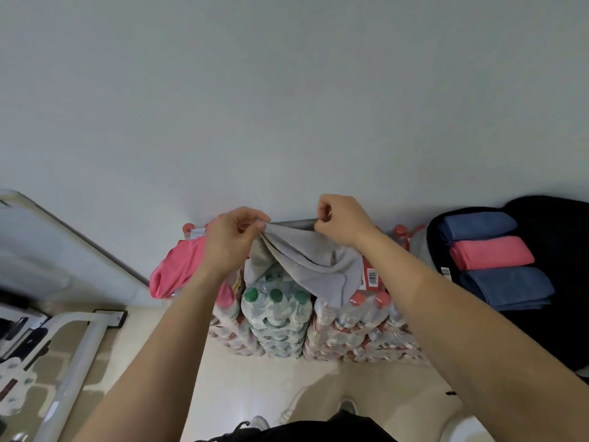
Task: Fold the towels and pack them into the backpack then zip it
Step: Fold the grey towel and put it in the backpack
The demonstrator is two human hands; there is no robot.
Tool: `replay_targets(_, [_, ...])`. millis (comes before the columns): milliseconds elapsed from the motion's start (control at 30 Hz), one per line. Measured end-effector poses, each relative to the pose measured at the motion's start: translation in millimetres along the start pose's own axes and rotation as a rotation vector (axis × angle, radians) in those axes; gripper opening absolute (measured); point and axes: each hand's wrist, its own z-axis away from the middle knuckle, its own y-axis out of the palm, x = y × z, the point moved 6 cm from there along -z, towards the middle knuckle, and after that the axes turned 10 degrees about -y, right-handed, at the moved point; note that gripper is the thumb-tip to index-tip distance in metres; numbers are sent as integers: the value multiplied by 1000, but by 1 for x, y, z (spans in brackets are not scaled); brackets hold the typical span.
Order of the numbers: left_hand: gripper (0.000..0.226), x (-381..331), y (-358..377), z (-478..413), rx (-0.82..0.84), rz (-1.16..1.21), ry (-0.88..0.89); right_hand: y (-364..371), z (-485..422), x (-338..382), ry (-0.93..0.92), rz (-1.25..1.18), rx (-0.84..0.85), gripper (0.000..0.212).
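Note:
A grey towel hangs over stacked packs of water bottles against the wall. My left hand pinches its top edge at the left. My right hand pinches the same edge at the right, so the edge is stretched between both hands. A pink towel lies crumpled on the packs to the left. At the right, a black backpack lies open with three folded towels inside: blue, pink, blue.
A white wall stands directly behind the bottle packs. White metal frame equipment occupies the floor at the left. Beige floor stretches in front of the packs, with my shoes near the bottom edge.

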Motion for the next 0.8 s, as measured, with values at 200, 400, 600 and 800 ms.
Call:
replay_targets(200, [27,-31,-40,-28,-132,-63,119,-33,-28,-1,-44,137,-13,17])
replay_targets(400, [20,-33,-42,-40,-154,-82,134,-45,-27,-9,-5,110,-18,16])
replay_targets(600, [21,-21,-52,-54,-277,-56,75,-42,-14,-35,118,108,28,16])
replay_targets(800, [19,-1,-64,-68,-311,-120,-24,-47,4,-60,197,28,-23,17])
